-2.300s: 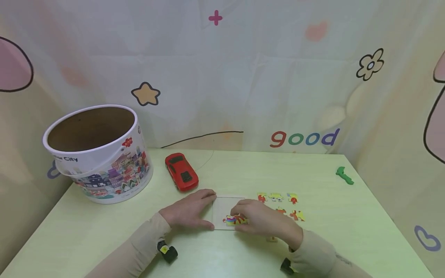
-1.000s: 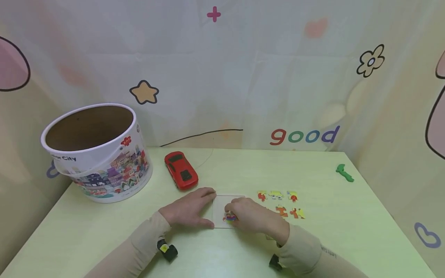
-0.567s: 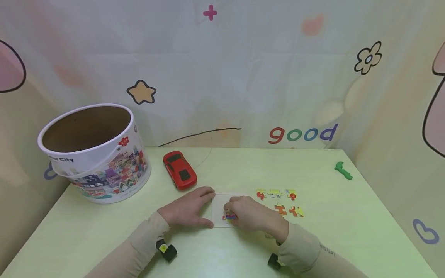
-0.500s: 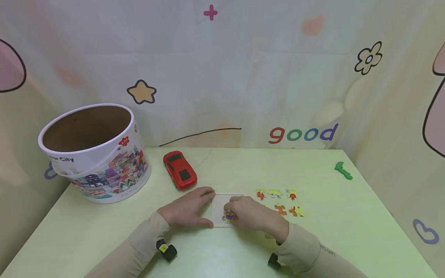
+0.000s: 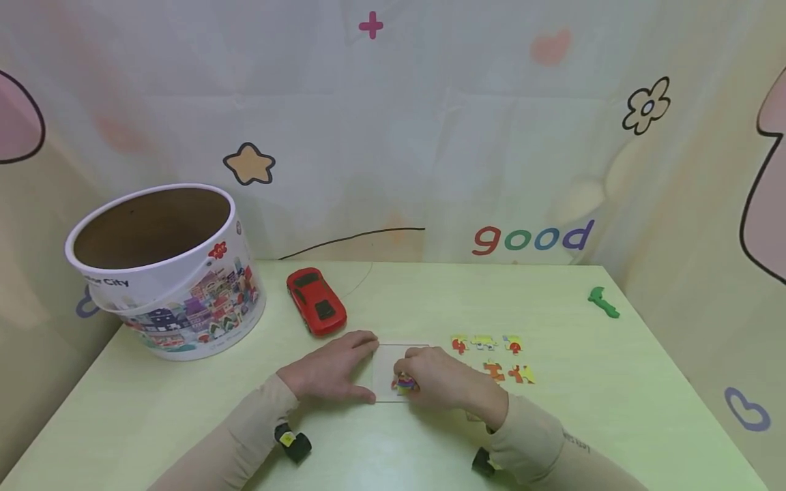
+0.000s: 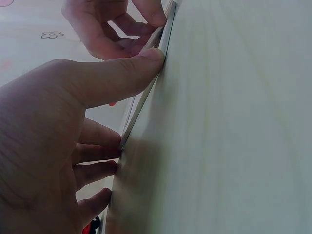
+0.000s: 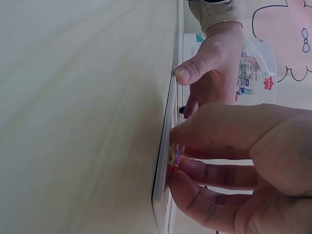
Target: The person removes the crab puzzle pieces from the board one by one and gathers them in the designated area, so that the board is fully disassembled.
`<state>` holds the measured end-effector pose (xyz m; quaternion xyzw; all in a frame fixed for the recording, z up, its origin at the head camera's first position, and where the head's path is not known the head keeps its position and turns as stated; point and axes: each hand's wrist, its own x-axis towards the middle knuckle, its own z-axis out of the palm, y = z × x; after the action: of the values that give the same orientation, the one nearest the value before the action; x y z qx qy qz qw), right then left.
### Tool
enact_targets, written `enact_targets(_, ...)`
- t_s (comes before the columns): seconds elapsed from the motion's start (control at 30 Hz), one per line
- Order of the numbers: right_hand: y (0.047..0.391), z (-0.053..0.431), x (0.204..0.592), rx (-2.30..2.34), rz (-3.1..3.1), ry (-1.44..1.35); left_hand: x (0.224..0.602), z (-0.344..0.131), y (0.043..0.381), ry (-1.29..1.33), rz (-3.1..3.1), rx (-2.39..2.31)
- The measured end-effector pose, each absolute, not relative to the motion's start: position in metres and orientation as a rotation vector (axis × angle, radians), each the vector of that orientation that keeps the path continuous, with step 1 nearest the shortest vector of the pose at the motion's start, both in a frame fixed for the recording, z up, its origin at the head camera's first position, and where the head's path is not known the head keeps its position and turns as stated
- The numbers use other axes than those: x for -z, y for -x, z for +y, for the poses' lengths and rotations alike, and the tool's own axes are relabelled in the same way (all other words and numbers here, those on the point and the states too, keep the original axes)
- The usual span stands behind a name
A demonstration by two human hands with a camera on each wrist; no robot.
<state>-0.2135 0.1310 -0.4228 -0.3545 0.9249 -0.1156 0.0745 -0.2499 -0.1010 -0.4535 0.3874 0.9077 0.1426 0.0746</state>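
A small white square puzzle board (image 5: 383, 361) lies on the table between both hands. My left hand (image 5: 325, 368) rests along its left side, fingers near the far corner, thumb (image 6: 139, 68) extended against the near edge. Above the board, my right hand (image 5: 448, 382) pinches a puzzle piece (image 5: 403, 383) with rainbow stripes, low at the board's surface. Most of the board's right half is covered by that hand. To the right, several loose yellow and red puzzle pieces (image 5: 494, 370) lie in rows, some partly hidden behind the right hand and wrist.
A red toy car (image 5: 317, 302) stands beyond the left hand. Further left is a large white printed bucket (image 5: 184, 300) with a brown inside. A small green toy (image 5: 604, 302) lies at the far right of the table (image 5: 381, 450). A printed curtain hangs behind.
Since the earliest frame my right hand has shifted slightly left over the board, its fingers closing in on the rainbow-striped piece. In the last second both hands stay nearly still.
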Motion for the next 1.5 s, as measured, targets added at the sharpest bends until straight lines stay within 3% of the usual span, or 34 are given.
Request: enact_targets(1.5, 0.205, 0.175, 0.4, 0.53, 2.771, 1.061, 0.455, -0.101, 0.25, -1.15, 2.725, -0.404)
